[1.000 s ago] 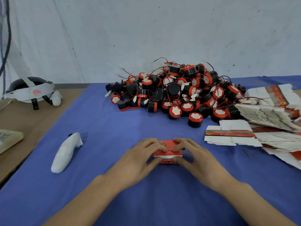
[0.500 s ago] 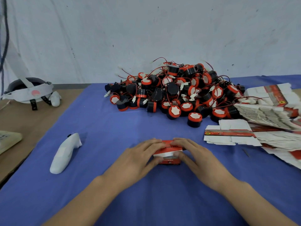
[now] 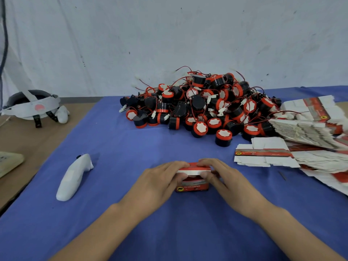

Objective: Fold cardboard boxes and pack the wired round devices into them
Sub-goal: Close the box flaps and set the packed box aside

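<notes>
I am watching the red box (image 3: 194, 185) sitting on the blue cloth (image 3: 131, 213), between both hands. Left hand (image 3: 160, 178) and right hand (image 3: 226, 178) are curling fingers over its top flap, gripping both ends. I am judging it light, thin card, crushable, so holding at the corners is looking safest. Contents are hidden; the device pile (image 3: 203, 104) is lying well behind.

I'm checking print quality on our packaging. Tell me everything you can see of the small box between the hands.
The small box is red-and-white printed cardboard, folded up and standing on the blue cloth. Its front shows a yellow round logo at left and a text line too blurred to read. A white flap on top is not fully closed. The left hand and right hand grip its sides, fingers curled over the top.
</notes>
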{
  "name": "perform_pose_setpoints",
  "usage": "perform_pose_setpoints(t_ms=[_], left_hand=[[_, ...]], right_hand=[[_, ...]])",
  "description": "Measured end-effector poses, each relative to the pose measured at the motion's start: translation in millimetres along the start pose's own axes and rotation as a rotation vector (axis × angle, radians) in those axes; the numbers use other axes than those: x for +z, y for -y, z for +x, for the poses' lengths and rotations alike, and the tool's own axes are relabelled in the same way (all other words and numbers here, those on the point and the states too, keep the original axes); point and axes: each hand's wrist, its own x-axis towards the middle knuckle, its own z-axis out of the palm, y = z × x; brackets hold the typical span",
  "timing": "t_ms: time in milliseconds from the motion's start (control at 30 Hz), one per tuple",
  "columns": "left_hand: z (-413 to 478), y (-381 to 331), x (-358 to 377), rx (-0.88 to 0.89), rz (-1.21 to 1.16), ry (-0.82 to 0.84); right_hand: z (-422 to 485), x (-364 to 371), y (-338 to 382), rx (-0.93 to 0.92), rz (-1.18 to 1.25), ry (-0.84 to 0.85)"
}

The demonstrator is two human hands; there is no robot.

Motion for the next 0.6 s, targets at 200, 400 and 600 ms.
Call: perform_pose_setpoints(t_ms=[200, 400, 600], left_hand=[[-1.7, 0.6, 1.2, -0.083, -0.149, -0.009], [-5.6, 2.9, -0.6, -0.073, -0.172, 0.024], [-5.1, 6.6, -1.5, -0.037, -0.148, 0.053]], right_hand=[[1.8, -1.4, 3.5, -0.015, 0.002, -0.039], [-3.2, -5.5, 3.0, -0.024, -0.038, 0.005], [-5.8, -8.6, 4.3, -0.031, -0.105, 0.034]])
